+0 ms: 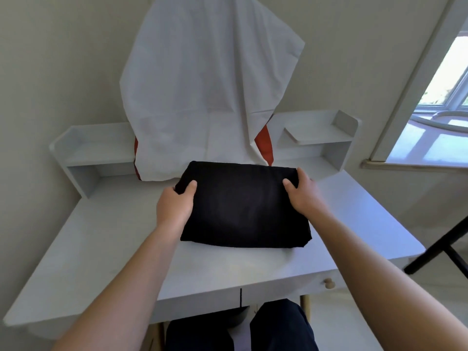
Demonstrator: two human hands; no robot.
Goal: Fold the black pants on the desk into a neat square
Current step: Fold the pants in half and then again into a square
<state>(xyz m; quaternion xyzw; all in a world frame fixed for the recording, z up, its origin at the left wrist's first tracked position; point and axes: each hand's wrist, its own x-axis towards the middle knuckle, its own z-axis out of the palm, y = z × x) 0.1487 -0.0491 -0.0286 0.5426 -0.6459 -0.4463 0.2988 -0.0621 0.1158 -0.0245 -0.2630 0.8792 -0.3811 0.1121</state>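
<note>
The black pants (243,206) lie folded into a thick, roughly square bundle in the middle of the white desk (101,236). My left hand (174,203) grips the bundle's left edge near its far corner, thumb on top and fingers tucked under. My right hand (304,193) grips the right edge near the far right corner in the same way. The near edge of the bundle rests on the desk, while the far edge looks slightly raised.
A white sheet (207,84) drapes over something red at the back of the desk, just behind the pants. Low white shelves (96,153) flank it on both sides. A drawer knob (328,283) sits at the front right. A black frame (445,244) stands to the right, under a window.
</note>
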